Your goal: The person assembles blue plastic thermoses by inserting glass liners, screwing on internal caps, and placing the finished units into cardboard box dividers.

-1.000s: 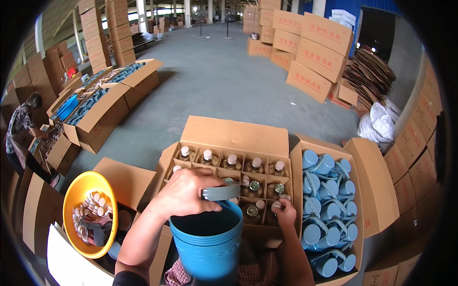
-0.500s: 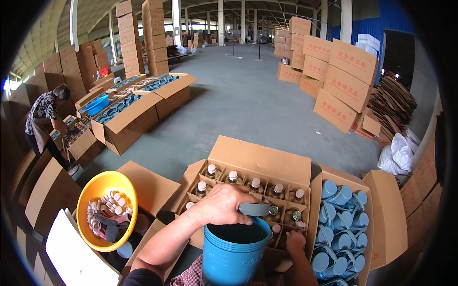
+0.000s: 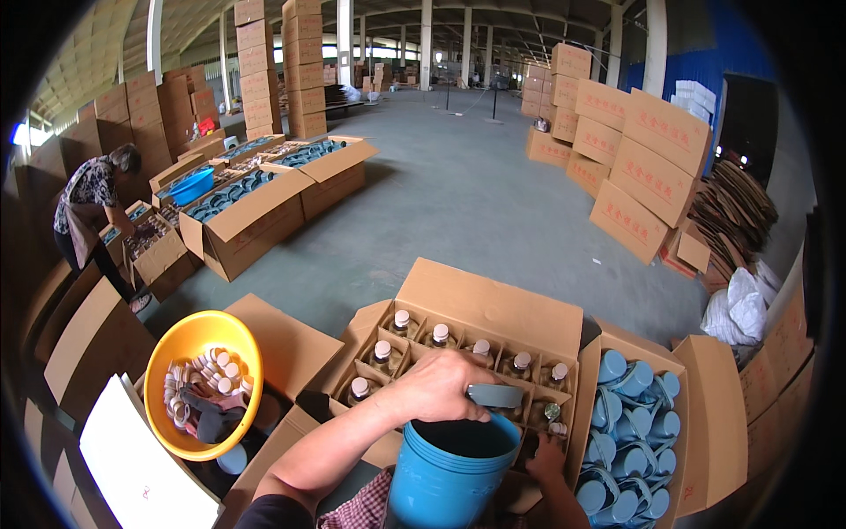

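Note:
My left hand [image 3: 441, 385] is closed around the grey-blue handle [image 3: 495, 395] of a blue bucket-like flask casing [image 3: 454, 476]. The casing hangs upright in front of me, its open mouth up and dark inside. Past it stands a divided carton [image 3: 489, 295] of glass flask liners, most topped with pale stoppers [image 3: 441, 331]. One liner [image 3: 552, 412] shows a shiny greenish mouth with no stopper. My right hand [image 3: 546, 456] reaches down into the carton's near right corner, beside a pale stopper [image 3: 557, 429]. Its fingertips are hidden, so what they touch cannot be made out.
At right, an open carton [image 3: 714, 423] holds blue handled casings [image 3: 630, 463]. A yellow basin [image 3: 159, 397] of pale stoppers and dark cloth sits at left, by white sheets [image 3: 132, 463]. Further left a person [image 3: 88, 203] bends over cartons. Stacked boxes [image 3: 648, 172] stand far right.
The whole view has shifted slightly. My left hand and the casing have moved a little right relative to the carton. My right hand sits slightly lower at the carton's corner.

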Demonstrator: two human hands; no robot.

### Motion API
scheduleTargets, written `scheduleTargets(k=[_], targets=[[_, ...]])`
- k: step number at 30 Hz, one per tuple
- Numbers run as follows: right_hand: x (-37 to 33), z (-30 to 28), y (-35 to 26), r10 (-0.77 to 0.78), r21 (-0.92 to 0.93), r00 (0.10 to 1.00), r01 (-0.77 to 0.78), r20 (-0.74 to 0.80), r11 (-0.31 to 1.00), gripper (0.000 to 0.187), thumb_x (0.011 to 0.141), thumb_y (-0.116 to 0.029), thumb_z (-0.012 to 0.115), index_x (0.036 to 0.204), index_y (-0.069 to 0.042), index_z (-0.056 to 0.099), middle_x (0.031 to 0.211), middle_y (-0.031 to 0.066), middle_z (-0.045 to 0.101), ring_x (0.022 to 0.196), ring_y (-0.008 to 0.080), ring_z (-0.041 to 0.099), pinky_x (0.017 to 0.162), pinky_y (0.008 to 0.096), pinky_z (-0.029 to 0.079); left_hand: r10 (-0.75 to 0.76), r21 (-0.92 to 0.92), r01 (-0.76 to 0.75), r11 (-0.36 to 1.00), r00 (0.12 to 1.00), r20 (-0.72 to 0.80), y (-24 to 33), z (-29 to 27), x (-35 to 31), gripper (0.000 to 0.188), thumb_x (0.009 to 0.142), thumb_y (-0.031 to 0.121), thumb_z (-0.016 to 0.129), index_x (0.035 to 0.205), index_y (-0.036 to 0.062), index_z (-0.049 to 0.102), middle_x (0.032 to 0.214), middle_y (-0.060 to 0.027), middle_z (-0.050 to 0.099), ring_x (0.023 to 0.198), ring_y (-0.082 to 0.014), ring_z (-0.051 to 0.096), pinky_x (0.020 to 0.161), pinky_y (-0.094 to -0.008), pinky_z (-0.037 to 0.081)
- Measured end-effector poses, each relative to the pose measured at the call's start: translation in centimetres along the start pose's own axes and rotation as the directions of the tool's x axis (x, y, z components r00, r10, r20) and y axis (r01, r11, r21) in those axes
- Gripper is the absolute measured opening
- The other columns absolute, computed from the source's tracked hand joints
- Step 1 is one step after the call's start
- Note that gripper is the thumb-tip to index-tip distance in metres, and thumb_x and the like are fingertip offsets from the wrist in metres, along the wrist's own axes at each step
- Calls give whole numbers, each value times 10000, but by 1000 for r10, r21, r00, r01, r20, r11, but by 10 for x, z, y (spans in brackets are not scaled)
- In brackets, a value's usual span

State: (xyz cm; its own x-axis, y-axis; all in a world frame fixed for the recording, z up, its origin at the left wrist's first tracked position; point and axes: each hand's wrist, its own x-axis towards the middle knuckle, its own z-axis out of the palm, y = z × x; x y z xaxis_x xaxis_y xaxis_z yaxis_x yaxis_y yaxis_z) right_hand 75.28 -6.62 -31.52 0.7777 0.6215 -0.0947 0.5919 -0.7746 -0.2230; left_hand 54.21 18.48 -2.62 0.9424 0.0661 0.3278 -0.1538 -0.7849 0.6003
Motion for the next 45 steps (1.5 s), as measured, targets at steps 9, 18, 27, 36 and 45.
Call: scheduleTargets(k=[9, 18, 27, 36, 45], targets=[[0, 16, 20, -133, 49, 965, 148, -224, 988, 652, 577, -140, 722, 1195, -154, 512, 1194, 197, 504, 1049, 392, 530, 852, 439, 470, -353, -503, 109, 857, 836, -420, -16, 1, -7, 263, 791, 189, 682, 963, -5, 639, 808, -148, 653, 738, -185, 637, 691, -305, 491], [-33, -219, -64, -242, 58, 883, 288, -402, 956, 813, 452, -22, 770, 1222, -157, 546, 915, 125, 596, 857, 322, 594, 753, 401, 503, -570, -902, 29, -431, 767, 296, -62, 99, 1, 481, 956, 404, 405, 1178, -3, 529, 1005, -158, 630, 909, -219, 605, 769, -333, 512], [-62, -337, -195, -744, -225, 420, 773, -520, 593, 542, 639, -66, 666, 1173, -118, 586, 825, 65, 552, 795, 245, 558, 655, 348, 474, -362, -925, -98, -366, 931, 45, -34, 96, 5, 380, 902, 419, 502, 1090, 91, 542, 1014, -92, 619, 908, -194, 602, 722, -386, 521], [-56, -322, -233, -919, 9, 2, 1000, -394, -2, 422, 719, -171, 685, 1136, -151, 625, 1056, 53, 609, 945, 226, 581, 720, 326, 475, -308, -834, -152, -531, 951, 23, 6, 12, 33, 472, 875, 433, 530, 1168, 63, 545, 1050, -112, 612, 935, -218, 592, 831, -390, 499], [28, -300, -189, -110, 846, 839, 533, -532, -24, 715, 782, -358, 629, 1364, -28, 376, 1351, 170, 447, 1242, 261, 420, 1018, 383, 322, -196, -907, -286, -310, 953, -233, 21, 3, 10, 294, 885, 231, 528, 1101, 37, 569, 983, -83, 621, 843, -150, 590, 773, -302, 482]])
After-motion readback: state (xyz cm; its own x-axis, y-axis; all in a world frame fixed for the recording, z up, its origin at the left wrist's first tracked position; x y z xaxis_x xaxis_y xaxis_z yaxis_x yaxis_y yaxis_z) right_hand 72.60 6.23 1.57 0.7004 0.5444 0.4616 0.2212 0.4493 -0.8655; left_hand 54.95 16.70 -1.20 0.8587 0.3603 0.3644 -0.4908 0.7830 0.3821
